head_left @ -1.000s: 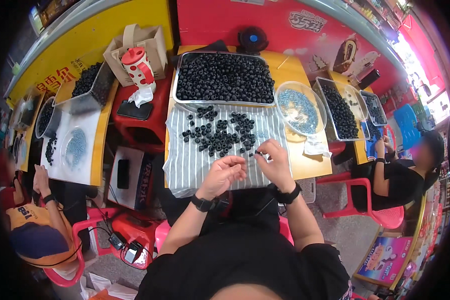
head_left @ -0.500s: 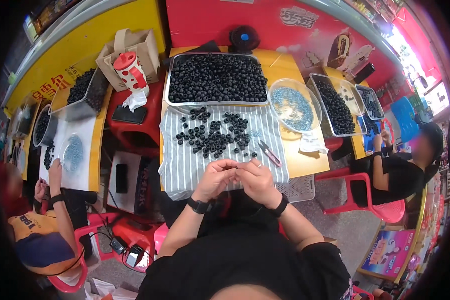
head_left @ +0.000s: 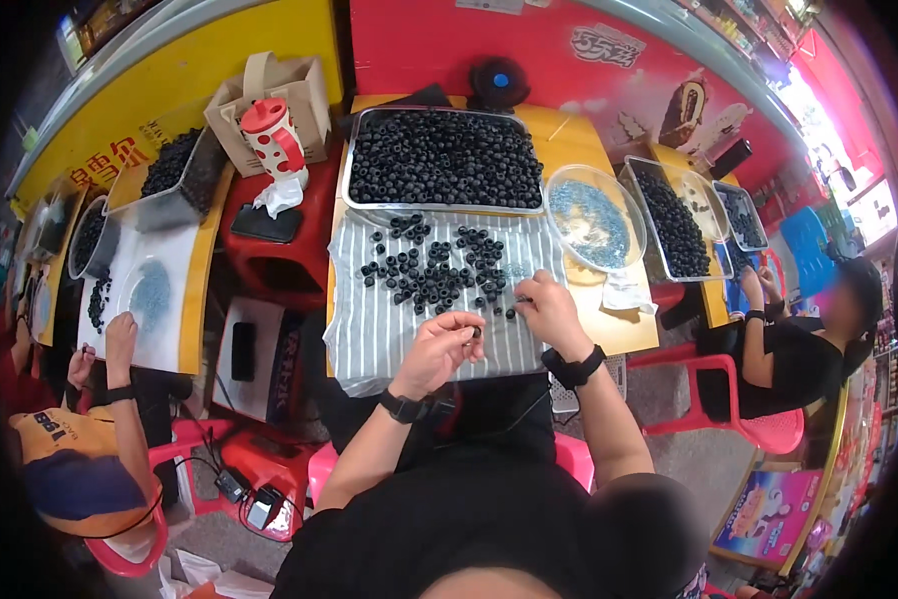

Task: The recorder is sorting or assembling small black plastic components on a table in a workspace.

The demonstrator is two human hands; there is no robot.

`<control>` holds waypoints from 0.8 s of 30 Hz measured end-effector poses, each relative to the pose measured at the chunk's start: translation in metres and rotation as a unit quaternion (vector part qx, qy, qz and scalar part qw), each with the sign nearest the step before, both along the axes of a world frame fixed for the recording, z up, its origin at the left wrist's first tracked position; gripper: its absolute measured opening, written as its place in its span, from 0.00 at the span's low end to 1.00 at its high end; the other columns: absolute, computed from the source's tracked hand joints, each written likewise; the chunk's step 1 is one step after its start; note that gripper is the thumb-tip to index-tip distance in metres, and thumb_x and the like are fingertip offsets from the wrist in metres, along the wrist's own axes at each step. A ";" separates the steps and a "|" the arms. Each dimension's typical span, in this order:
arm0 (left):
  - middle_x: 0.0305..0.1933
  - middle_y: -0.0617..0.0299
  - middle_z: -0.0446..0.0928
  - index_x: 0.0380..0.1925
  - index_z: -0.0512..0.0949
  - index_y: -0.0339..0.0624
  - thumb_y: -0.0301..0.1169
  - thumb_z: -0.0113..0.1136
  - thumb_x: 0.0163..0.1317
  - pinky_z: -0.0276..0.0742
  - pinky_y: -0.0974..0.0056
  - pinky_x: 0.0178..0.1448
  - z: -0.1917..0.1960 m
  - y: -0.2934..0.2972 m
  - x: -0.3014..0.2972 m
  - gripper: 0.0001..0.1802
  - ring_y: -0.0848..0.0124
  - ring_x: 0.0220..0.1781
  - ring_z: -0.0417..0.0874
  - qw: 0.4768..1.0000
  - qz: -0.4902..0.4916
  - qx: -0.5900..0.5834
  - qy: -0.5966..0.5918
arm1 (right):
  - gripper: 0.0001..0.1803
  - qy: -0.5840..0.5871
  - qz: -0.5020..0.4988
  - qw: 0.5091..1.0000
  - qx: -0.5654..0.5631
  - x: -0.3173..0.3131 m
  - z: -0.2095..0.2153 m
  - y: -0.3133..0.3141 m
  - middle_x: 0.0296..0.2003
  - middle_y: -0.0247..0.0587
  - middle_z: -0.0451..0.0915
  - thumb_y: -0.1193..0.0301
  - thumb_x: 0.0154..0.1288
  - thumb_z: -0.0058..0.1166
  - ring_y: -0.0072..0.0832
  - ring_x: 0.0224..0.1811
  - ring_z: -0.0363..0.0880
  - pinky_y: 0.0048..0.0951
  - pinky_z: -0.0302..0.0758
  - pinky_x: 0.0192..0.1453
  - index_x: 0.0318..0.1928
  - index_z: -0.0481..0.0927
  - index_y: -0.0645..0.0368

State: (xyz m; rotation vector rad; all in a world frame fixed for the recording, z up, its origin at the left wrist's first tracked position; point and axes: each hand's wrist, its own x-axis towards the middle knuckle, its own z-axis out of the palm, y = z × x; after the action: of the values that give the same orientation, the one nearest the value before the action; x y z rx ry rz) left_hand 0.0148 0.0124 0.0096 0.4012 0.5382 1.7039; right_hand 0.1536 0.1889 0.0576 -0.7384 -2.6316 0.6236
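Both hands have parted since half a second ago, when they met at the near edge of the striped cloth (head_left: 369, 344); the snips that lay on its right side are no longer visible. Left hand (head_left: 435, 353): thumb and fingers drawn narrow, gripping one black ring (head_left: 476, 332) at the tips, above the cloth's near edge. Right hand (head_left: 553, 317): fingertips bunched low over the cloth's right side, beside a few pale blue beads (head_left: 515, 271); whether it grips anything, the snips included, cannot be told, as the fingers cover the spot. Loose black rings (head_left: 434, 275) lie just beyond both hands, short of the tray (head_left: 444, 209). For sound work, the held ring should be pinched lightly by its sides, its hole kept clear of the thumb, and the hands brought together low over the cloth so that a dropped piece stays on it. Orientation: the held ring appears stubby, with no evident long axis; which way its hole points is too small to determine. Several loose rings show their holes upward.
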 end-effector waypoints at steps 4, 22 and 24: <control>0.34 0.56 0.80 0.48 0.76 0.33 0.24 0.50 0.68 0.77 0.69 0.37 0.004 -0.002 0.000 0.12 0.70 0.33 0.81 1.000 0.005 -0.008 -0.015 | 0.08 0.064 0.003 0.996 -0.070 0.002 -0.001 -0.007 0.30 0.47 0.76 0.79 0.51 0.60 0.44 0.30 0.77 0.38 0.74 0.35 0.35 0.80 0.62; 0.33 0.64 0.79 0.40 0.81 0.32 0.22 0.58 0.65 0.67 0.77 0.26 0.027 -0.006 0.022 0.07 0.83 0.25 0.75 0.950 0.090 -0.105 0.280 | 0.08 0.270 0.073 0.936 -0.214 0.010 0.009 -0.078 0.28 0.40 0.75 0.88 0.52 0.56 0.26 0.26 0.76 0.23 0.71 0.28 0.32 0.78 0.66; 0.29 0.65 0.80 0.40 0.82 0.33 0.24 0.59 0.64 0.66 0.79 0.24 0.031 -0.006 0.022 0.07 0.84 0.23 0.75 0.959 0.070 -0.125 0.246 | 0.08 0.282 0.079 0.923 -0.251 0.012 0.008 -0.078 0.28 0.40 0.77 0.87 0.53 0.56 0.24 0.26 0.76 0.22 0.71 0.29 0.34 0.79 0.66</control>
State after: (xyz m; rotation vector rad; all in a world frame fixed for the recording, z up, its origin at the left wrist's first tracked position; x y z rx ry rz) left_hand 0.0367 0.0065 0.0410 0.6193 1.1558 1.6428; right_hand 0.1660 0.1110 0.0661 -0.3841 -2.0158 1.3591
